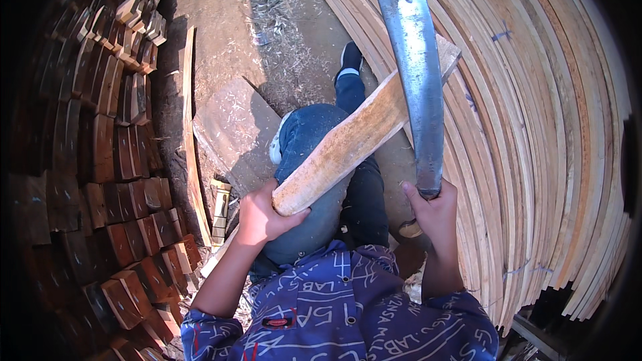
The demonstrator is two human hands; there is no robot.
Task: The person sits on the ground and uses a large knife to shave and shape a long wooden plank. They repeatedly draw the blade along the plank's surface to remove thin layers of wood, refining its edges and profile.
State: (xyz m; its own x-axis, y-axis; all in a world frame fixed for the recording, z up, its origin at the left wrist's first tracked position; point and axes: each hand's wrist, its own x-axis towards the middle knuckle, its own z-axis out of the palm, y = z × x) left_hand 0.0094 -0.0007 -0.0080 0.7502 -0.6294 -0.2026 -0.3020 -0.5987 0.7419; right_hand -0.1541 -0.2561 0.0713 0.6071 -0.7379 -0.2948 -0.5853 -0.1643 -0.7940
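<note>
My left hand [267, 217] is closed around the near end of a thick, pale wooden piece [334, 150] with a brownish face. It slants up to the right across my knee, and its squared far end passes behind a blade. My right hand [433, 210] grips a large machete [420, 73] by its handle, which the fingers mostly hide. The broad, shiny steel blade points away from me and crosses in front of the wood's far part. Whether blade and wood touch, I cannot tell.
Stacked reddish-brown wood blocks [124, 227] rise on the left. Long, pale wooden strips [528, 127] are piled on the right. A flat slab [231, 127] lies on the dirt ground ahead, beside a thin wooden strip [189, 107]. Wood shavings [281, 20] are scattered farther off.
</note>
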